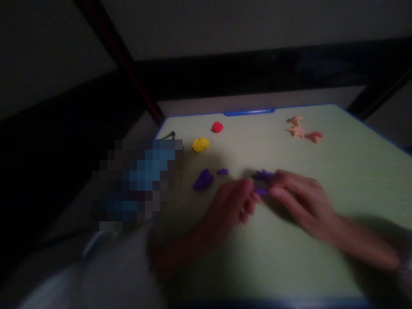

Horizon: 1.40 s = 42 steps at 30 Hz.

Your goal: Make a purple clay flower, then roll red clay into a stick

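Between my hands is a small purple strip of modelling clay (262, 191). My right hand (302, 199) pinches its right end between thumb and fingers. The fingertips of my left hand (230, 199) are closed at its left end, with the other fingers curled below. Just behind the strip lies a purple clay piece with a bumpy edge (262, 175), partly covered by my right fingers. Left of my hands rest a larger purple clay lump (203, 180) and a small purple bit (222, 171). The hands are slightly blurred.
On the pale, blue-edged table (354, 180) sit a yellow clay lump (200, 144) and a red one (217, 127). Several peach-coloured clay pieces (296, 131) lie at the back right, one with red (314, 137). A pixelated blue area (148, 167) borders the table's left edge.
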### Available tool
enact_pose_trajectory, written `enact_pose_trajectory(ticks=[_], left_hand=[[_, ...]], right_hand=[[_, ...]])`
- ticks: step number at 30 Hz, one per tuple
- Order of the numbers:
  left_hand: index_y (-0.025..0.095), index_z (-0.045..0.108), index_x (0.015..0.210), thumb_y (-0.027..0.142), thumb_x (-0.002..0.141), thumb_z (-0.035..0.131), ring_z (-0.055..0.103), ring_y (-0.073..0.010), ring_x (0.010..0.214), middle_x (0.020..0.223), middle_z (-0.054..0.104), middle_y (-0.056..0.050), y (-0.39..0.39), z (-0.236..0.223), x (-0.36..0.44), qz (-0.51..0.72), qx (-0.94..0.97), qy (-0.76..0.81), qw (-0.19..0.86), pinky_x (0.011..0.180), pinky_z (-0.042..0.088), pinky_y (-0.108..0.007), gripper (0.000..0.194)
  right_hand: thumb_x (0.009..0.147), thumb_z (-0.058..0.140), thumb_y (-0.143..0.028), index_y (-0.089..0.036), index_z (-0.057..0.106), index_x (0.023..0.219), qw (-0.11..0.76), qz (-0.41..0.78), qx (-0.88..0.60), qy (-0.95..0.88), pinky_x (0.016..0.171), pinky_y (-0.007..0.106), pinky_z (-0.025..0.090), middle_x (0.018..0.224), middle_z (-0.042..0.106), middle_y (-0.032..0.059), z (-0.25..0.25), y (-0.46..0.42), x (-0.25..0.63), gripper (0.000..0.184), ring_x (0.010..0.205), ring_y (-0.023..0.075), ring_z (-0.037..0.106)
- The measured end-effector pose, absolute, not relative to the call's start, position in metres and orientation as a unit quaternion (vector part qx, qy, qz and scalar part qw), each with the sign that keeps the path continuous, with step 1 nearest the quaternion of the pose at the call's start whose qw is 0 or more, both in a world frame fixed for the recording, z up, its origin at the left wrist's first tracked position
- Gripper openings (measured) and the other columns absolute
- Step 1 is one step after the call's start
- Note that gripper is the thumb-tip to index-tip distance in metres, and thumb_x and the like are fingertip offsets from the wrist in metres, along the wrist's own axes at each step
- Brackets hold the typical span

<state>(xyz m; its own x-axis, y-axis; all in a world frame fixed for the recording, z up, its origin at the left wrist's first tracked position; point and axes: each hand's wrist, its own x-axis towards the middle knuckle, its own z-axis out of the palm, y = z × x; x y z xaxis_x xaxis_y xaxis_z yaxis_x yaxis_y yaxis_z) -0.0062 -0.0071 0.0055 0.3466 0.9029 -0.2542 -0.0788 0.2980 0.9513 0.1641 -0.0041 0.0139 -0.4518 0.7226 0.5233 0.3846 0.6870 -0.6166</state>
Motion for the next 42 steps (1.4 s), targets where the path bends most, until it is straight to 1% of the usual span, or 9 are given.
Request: enact_pose_trajectory(ticks=[3, 6, 11, 15, 20, 24, 31, 37, 42], left_hand=[[0.015, 0.054, 0.066, 0.053, 0.079, 0.05, 0.038, -0.0053, 0.037, 0.052, 0.048, 0.002, -0.0054, 0.0039, -0.0064, 0.368, 0.469, 0.423, 0.682, 0.032, 0.023, -0.018, 0.041], [0.015, 0.053, 0.066, 0.047, 0.081, 0.05, 0.038, -0.0048, 0.036, 0.051, 0.046, 0.003, -0.0047, 0.0035, -0.0065, 0.381, 0.48, 0.415, 0.673, 0.031, 0.024, -0.016, 0.035], [0.016, 0.048, 0.062, 0.041, 0.081, 0.05, 0.037, -0.0037, 0.036, 0.049, 0.045, 0.005, -0.0057, 0.0031, -0.0073, 0.383, 0.504, 0.416, 0.653, 0.032, 0.025, -0.015, 0.032], [0.015, 0.051, 0.057, 0.038, 0.08, 0.051, 0.037, -0.004, 0.037, 0.045, 0.042, 0.005, -0.0052, 0.0031, -0.0076, 0.374, 0.533, 0.416, 0.635, 0.033, 0.026, -0.015, 0.033], [0.014, 0.061, 0.067, 0.032, 0.073, 0.06, 0.033, -0.0026, 0.034, 0.048, 0.046, 0.006, -0.0036, 0.0067, -0.006, 0.393, 0.492, 0.444, 0.637, 0.031, 0.023, -0.016, 0.019], [0.012, 0.058, 0.054, 0.028, 0.07, 0.064, 0.032, -0.0016, 0.035, 0.045, 0.041, 0.007, -0.0012, 0.0081, -0.0062, 0.39, 0.491, 0.444, 0.64, 0.032, 0.021, -0.016, 0.023], [0.011, 0.063, 0.057, 0.025, 0.071, 0.065, 0.034, -0.0006, 0.036, 0.05, 0.043, 0.006, 0.0, 0.0067, -0.0094, 0.373, 0.491, 0.412, 0.67, 0.032, 0.021, -0.016, 0.02], [0.012, 0.057, 0.05, 0.024, 0.071, 0.066, 0.034, -0.0007, 0.037, 0.05, 0.042, 0.006, 0.0021, 0.008, -0.0108, 0.366, 0.497, 0.395, 0.68, 0.033, 0.022, -0.016, 0.026], [0.012, 0.057, 0.052, 0.026, 0.071, 0.066, 0.033, -0.0013, 0.038, 0.048, 0.041, 0.006, 0.0021, 0.0086, -0.0102, 0.375, 0.492, 0.394, 0.68, 0.034, 0.021, -0.016, 0.025]], right_hand=[[0.088, 0.052, -0.013, -0.017, 0.059, 0.078, 0.405, 0.211, -0.33, -0.826, 0.054, 0.021, 0.04, 0.067, 0.055, 0.0001, 0.0127, -0.0028, 0.1654, 0.013, 0.061, 0.01, 0.051], [0.085, 0.056, -0.011, -0.015, 0.062, 0.084, 0.415, 0.202, -0.319, -0.828, 0.058, 0.021, 0.044, 0.071, 0.058, 0.0014, 0.0104, -0.0012, 0.1663, 0.008, 0.066, 0.0102, 0.054], [0.08, 0.064, -0.012, -0.012, 0.066, 0.096, 0.436, 0.175, -0.305, -0.828, 0.062, 0.021, 0.048, 0.085, 0.064, 0.0065, 0.0085, -0.0014, 0.1663, 0.016, 0.074, 0.0114, 0.059], [0.078, 0.065, -0.009, -0.013, 0.068, 0.092, 0.456, 0.156, -0.302, -0.823, 0.057, 0.02, 0.047, 0.081, 0.061, 0.0054, 0.0098, -0.0029, 0.1661, 0.015, 0.071, 0.0104, 0.058], [0.079, 0.064, -0.009, -0.013, 0.069, 0.088, 0.46, 0.11, -0.302, -0.828, 0.056, 0.019, 0.046, 0.08, 0.058, 0.005, 0.0119, -0.0035, 0.1664, 0.012, 0.069, 0.0095, 0.056], [0.08, 0.063, -0.01, -0.012, 0.07, 0.087, 0.452, 0.095, -0.303, -0.833, 0.053, 0.019, 0.046, 0.08, 0.055, 0.005, 0.0121, -0.004, 0.1673, 0.01, 0.066, 0.0091, 0.054], [0.083, 0.059, -0.012, -0.014, 0.07, 0.087, 0.447, 0.105, -0.286, -0.841, 0.052, 0.02, 0.046, 0.078, 0.056, 0.005, 0.0123, -0.0039, 0.1678, 0.012, 0.065, 0.0098, 0.055], [0.084, 0.059, -0.013, -0.015, 0.071, 0.086, 0.452, 0.11, -0.285, -0.838, 0.053, 0.019, 0.047, 0.077, 0.056, 0.0041, 0.0117, -0.0024, 0.1645, 0.012, 0.066, 0.0097, 0.055], [0.08, 0.063, -0.012, -0.017, 0.07, 0.093, 0.466, 0.146, -0.288, -0.823, 0.052, 0.021, 0.047, 0.08, 0.057, 0.0038, 0.0088, 0.0, 0.1633, 0.016, 0.067, 0.0107, 0.056]])
